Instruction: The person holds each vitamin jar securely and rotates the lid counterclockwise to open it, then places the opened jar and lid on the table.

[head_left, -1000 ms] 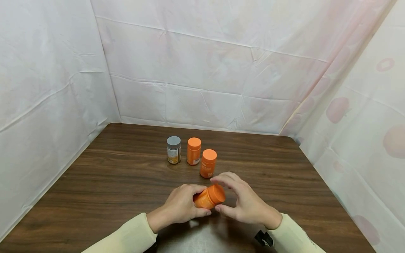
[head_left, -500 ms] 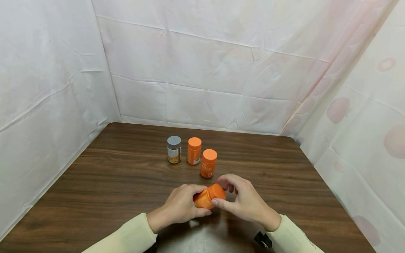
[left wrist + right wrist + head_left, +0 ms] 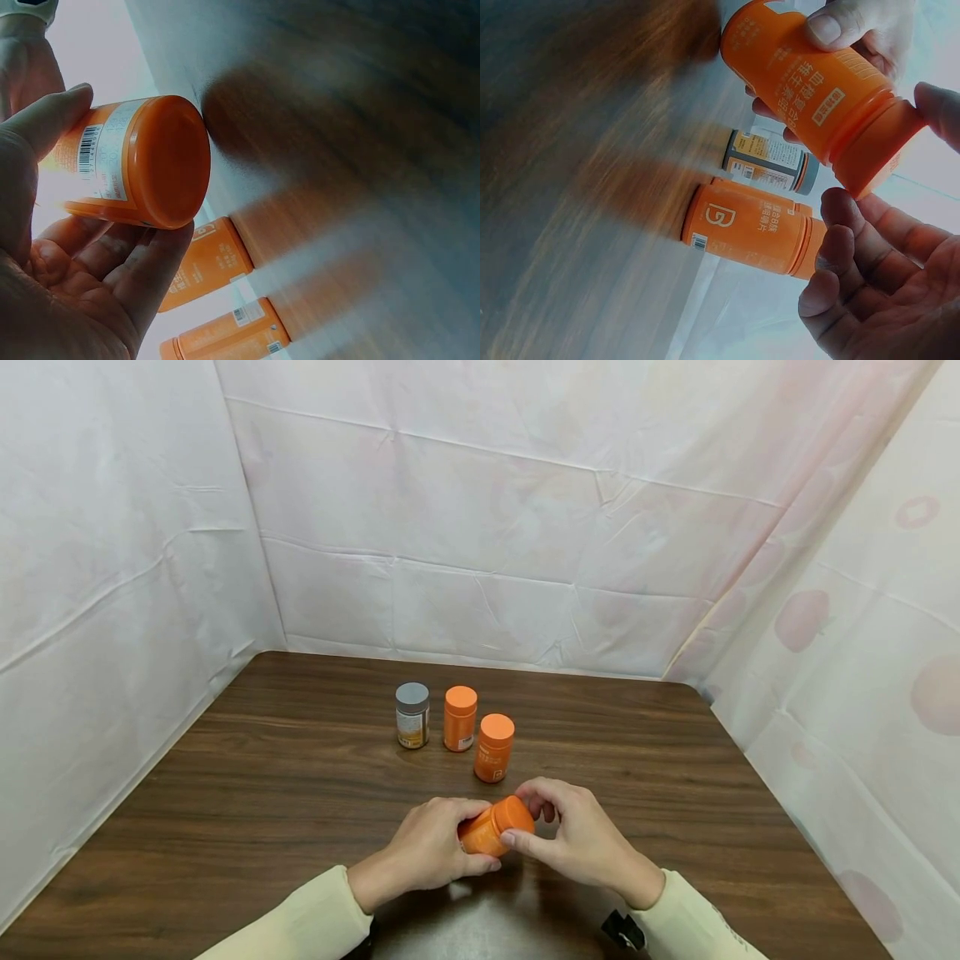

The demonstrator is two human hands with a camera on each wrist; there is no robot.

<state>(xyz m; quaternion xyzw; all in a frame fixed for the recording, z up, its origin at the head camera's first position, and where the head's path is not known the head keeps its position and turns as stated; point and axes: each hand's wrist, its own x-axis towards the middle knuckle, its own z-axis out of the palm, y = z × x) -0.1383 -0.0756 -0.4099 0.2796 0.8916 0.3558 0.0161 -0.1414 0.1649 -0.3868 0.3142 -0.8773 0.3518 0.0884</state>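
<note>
An orange pill bottle (image 3: 482, 833) is tilted above the table, its cap end to the right. My left hand (image 3: 430, 845) grips its body, with thumb and fingers on opposite sides. In the left wrist view the bottle's round base (image 3: 174, 161) and a white barcode label (image 3: 101, 150) show. My right hand (image 3: 585, 837) pinches the orange cap (image 3: 516, 814) between thumb and fingertips. The cap (image 3: 877, 146) sits on the bottle in the right wrist view, where the remaining fingers (image 3: 821, 292) are loosely bent below it.
Beyond my hands stand two more orange bottles, a nearer one (image 3: 493, 752) and a farther one (image 3: 461, 722). Left of them stands a grey-capped bottle (image 3: 412, 718). The dark wooden table (image 3: 262, 793) is bordered by pale curtains (image 3: 465, 510).
My right hand has come from around the cap, fingers spread, to pinching it; its thumb now lies against the cap's near side. The left hand and the standing bottles stay in place.
</note>
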